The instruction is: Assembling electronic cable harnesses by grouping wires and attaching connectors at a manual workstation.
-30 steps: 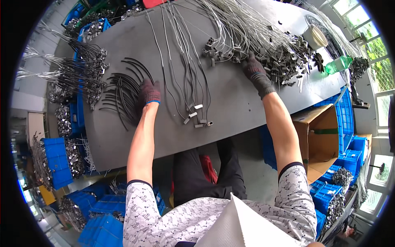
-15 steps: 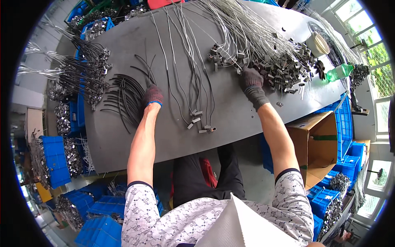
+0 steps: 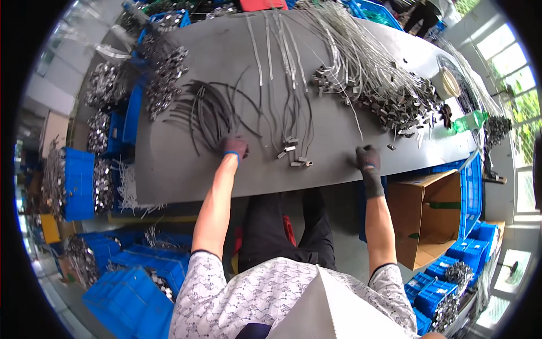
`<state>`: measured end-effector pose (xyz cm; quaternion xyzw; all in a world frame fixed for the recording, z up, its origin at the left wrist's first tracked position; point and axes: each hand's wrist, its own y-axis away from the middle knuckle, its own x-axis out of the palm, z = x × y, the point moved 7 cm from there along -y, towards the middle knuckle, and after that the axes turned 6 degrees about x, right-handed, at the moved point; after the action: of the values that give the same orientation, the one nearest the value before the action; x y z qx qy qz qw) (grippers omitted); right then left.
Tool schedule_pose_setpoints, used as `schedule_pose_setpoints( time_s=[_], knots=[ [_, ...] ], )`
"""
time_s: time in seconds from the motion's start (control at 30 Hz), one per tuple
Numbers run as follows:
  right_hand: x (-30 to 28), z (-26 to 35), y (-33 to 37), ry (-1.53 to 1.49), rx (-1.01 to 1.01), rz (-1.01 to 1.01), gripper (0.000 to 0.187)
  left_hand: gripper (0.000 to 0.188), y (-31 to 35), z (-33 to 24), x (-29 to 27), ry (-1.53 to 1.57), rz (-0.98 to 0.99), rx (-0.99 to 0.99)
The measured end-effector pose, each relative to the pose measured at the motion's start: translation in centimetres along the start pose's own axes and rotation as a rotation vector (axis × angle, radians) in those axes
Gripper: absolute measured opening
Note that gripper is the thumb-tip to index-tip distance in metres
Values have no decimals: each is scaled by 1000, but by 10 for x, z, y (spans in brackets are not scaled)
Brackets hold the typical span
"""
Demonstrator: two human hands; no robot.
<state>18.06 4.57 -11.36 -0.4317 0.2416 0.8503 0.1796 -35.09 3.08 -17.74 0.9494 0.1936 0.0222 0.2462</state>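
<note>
I noted the gloved left hand (image 3: 235, 146) resting on the black cable bundle (image 3: 206, 113) at frame centre-left; grip indeterminable. The right hand (image 3: 368, 157) lay empty near the grey table (image 3: 180, 175) front edge. Silver cables (image 3: 293, 130) lay between; cardboard box (image 3: 429, 217) lower right.

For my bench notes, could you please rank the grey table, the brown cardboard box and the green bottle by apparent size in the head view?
1. grey table
2. brown cardboard box
3. green bottle
</note>
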Motion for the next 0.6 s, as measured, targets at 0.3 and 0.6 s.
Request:
schedule_pose_setpoints(
  time_s=[0.3, 0.6],
  knots=[
    [9, -88, 126, -430, -64, 201, 21, 44, 16, -90, 32, -883, -212, 363],
    [-81, -230, 362, 252, 80, -182, 28, 25, -117, -9, 116, -959, -165, 350]
  ],
)
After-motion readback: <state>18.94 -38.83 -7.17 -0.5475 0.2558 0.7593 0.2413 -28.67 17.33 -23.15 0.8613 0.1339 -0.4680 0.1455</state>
